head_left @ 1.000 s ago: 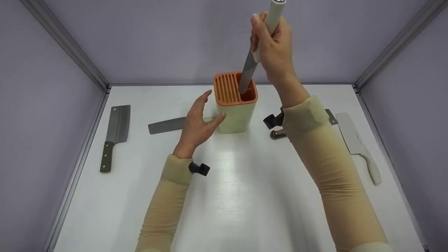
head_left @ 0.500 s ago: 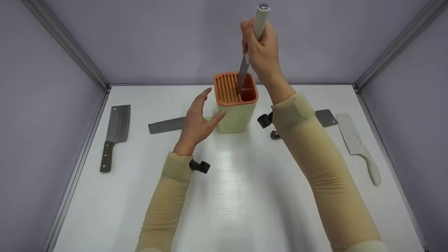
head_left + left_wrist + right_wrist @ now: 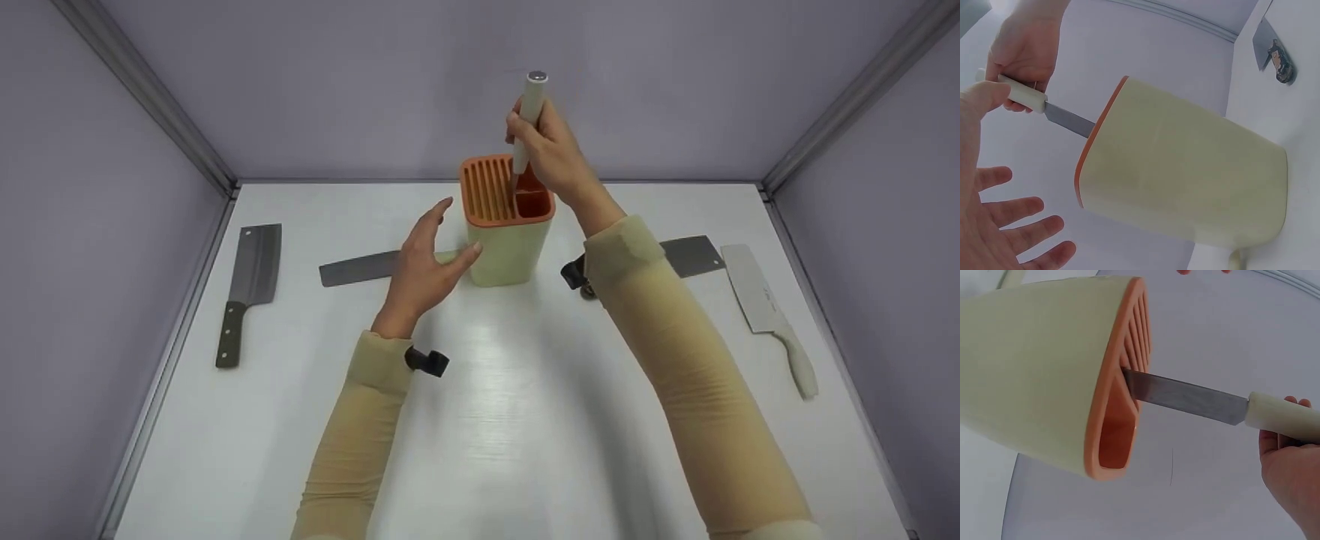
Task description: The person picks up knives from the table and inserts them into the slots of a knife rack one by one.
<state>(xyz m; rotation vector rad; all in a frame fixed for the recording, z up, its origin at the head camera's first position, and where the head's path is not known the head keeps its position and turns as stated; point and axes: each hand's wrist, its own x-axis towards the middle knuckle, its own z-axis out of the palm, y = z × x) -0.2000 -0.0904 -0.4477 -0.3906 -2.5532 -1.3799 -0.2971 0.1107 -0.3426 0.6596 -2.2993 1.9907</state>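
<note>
A pale green knife block (image 3: 504, 255) with an orange slotted top stands at the back middle of the table. My right hand (image 3: 553, 154) grips the off-white handle of a knife (image 3: 532, 105) above it, handle up. In the right wrist view, the knife's blade (image 3: 1190, 399) enters the orange top at the slot beside the larger compartments, its tip hidden inside and much of the blade still showing. My left hand (image 3: 421, 277) is held with fingers spread at the block's left side, thumb near its wall. Partly behind that hand lies another knife (image 3: 358, 268) with a pale green handle.
A dark-handled cleaver (image 3: 253, 266) lies at the left. On the right lie a white-handled cleaver (image 3: 754, 289) and a cleaver (image 3: 691, 256) partly under my right sleeve; its dark patterned handle (image 3: 1282, 63) shows in the left wrist view. Grey walls (image 3: 360, 90) enclose the table.
My right hand has moved left and down with the knife, and the blade has shifted from over the compartments into the slot beside them. My left hand stays nearly still.
</note>
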